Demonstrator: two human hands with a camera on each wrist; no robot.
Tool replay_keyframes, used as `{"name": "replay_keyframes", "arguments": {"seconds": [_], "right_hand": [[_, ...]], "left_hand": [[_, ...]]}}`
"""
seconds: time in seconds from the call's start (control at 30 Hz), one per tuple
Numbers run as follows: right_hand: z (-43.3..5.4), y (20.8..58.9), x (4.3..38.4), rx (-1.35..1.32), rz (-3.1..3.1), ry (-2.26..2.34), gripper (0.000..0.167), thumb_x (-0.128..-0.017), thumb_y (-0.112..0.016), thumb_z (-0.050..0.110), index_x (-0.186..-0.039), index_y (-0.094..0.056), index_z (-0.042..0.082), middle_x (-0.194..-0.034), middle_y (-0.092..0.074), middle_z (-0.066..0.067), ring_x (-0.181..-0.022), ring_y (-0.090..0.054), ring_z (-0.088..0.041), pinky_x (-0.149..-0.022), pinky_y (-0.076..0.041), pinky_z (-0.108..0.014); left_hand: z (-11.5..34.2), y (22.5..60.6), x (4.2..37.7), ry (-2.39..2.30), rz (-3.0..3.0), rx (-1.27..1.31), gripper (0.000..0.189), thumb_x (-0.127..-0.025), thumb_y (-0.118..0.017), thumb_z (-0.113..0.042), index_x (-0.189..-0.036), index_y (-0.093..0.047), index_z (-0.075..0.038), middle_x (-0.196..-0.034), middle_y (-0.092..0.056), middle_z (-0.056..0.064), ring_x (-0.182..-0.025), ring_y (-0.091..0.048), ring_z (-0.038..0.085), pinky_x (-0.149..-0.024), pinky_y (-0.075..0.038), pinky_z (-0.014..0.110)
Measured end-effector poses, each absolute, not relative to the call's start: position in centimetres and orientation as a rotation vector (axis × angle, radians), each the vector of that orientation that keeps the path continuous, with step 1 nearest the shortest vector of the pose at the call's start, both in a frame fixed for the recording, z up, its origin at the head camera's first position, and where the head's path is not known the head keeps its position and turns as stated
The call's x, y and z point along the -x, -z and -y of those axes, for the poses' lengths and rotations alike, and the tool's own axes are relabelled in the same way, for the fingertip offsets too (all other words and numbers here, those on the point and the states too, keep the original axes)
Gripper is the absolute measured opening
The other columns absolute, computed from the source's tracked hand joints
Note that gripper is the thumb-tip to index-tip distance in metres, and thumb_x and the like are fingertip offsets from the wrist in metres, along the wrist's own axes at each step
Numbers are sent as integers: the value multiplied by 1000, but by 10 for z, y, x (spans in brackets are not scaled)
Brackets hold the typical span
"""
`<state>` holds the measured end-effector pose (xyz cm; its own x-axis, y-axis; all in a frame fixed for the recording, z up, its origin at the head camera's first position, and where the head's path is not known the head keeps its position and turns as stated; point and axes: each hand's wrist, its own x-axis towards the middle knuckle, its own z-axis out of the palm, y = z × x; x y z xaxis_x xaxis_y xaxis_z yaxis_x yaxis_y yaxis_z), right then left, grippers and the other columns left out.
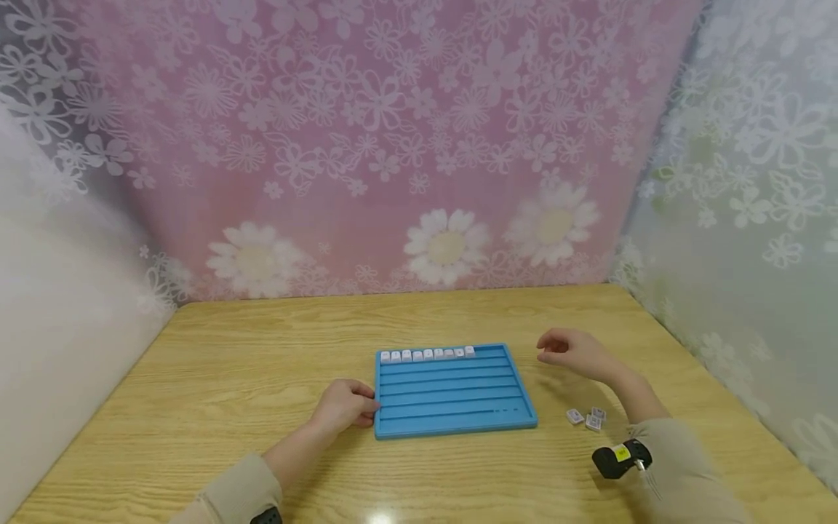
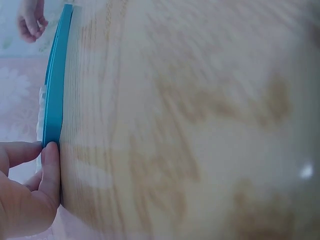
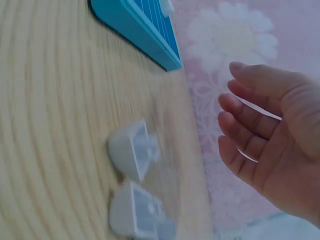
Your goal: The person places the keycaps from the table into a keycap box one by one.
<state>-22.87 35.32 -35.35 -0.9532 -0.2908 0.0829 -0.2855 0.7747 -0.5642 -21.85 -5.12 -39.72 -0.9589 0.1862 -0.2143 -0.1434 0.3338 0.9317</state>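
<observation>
A blue tray (image 1: 452,393) with ridged rows lies on the table, and several white keycaps (image 1: 428,355) stand along its far row, from the left corner to past the middle. My left hand (image 1: 345,402) pinches the tray's left edge between thumb and fingers; the left wrist view shows the fingertips (image 2: 51,148) against the blue side wall. Raised beyond the tray's right side, my right hand (image 1: 579,354) holds nothing, its fingers loosely bent. Between that forearm and the tray lie loose white keycaps (image 1: 575,416), two of which show their hollow undersides in the right wrist view (image 3: 131,150).
The wooden table (image 1: 275,349) is bounded by a pink flowered backdrop (image 1: 366,160) at the back and pale panels at both sides. A black wrist camera (image 1: 620,458) sits on the right sleeve, close to the loose keycaps.
</observation>
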Motion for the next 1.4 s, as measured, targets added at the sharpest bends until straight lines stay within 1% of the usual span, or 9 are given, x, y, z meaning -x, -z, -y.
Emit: {"name": "replay_keyframes", "arguments": {"seconds": [0.17,0.3,0.4,0.57,0.77,0.93,1.07,1.13,1.4], "right_hand": [[-372,350,219,504,-2859,960,25,-87,-64,12,-105,-59,-4,-88,-58,-3,-77,-53,-15,-63,-48,-27],[-388,350,208,525,-2768,1025,27,-86,-64,7,-107,-57,-8,-92,-58,-10,-78,-53,-13,-64,-49,-26],[-400,352,198,539,-2724,1050,26,-87,-63,6,-107,-56,-8,-94,-57,-13,-79,-53,-11,-65,-49,-26],[-413,354,185,549,-2676,1033,28,-86,-63,7,-109,-56,-7,-96,-57,-10,-81,-52,-7,-64,-49,-25],[-422,358,177,550,-2587,1030,35,-81,-66,6,-113,-56,-5,-97,-57,-10,-82,-52,-11,-64,-48,-25],[-425,364,175,577,-2459,1082,39,-81,-67,5,-115,-54,-7,-97,-53,-11,-80,-49,-15,-64,-46,-25],[-424,368,176,621,-2402,1108,38,-78,-66,0,-113,-53,-8,-90,-50,-9,-72,-45,-12,-57,-42,-26],[-423,370,177,639,-2393,1108,36,-77,-67,-1,-111,-54,-6,-87,-49,-8,-69,-43,-10,-54,-40,-26],[-416,369,177,665,-2419,1091,25,-73,-68,-2,-96,-59,0,-79,-49,-3,-68,-42,-9,-52,-37,-26]], "left_hand": [[52,397,219,-1676,-2318,-30,25,-79,-65,3,-100,-58,14,-79,-61,14,-62,-60,17,-60,-57,32],[51,397,219,-1680,-2317,-27,25,-79,-65,4,-100,-58,15,-79,-61,14,-62,-60,17,-60,-57,33],[50,397,219,-1675,-2312,-34,25,-79,-65,4,-100,-58,14,-79,-61,14,-62,-60,17,-60,-57,33],[50,394,219,-1665,-2318,-34,25,-80,-64,4,-101,-58,14,-80,-62,14,-62,-61,17,-60,-57,32],[50,394,218,-1667,-2313,-35,25,-80,-64,4,-101,-58,15,-80,-61,15,-62,-61,17,-60,-57,32],[49,394,217,-1672,-2311,-27,25,-80,-64,4,-101,-58,15,-80,-61,15,-61,-60,17,-60,-57,32],[49,394,217,-1672,-2309,-30,24,-80,-64,4,-100,-58,14,-79,-60,14,-61,-60,17,-60,-57,32],[49,394,217,-1671,-2308,-34,24,-80,-64,4,-100,-58,14,-79,-60,14,-61,-59,17,-60,-57,32],[49,396,218,-1664,-2314,-31,23,-80,-64,3,-99,-58,13,-80,-60,14,-61,-59,16,-60,-57,32]]}}
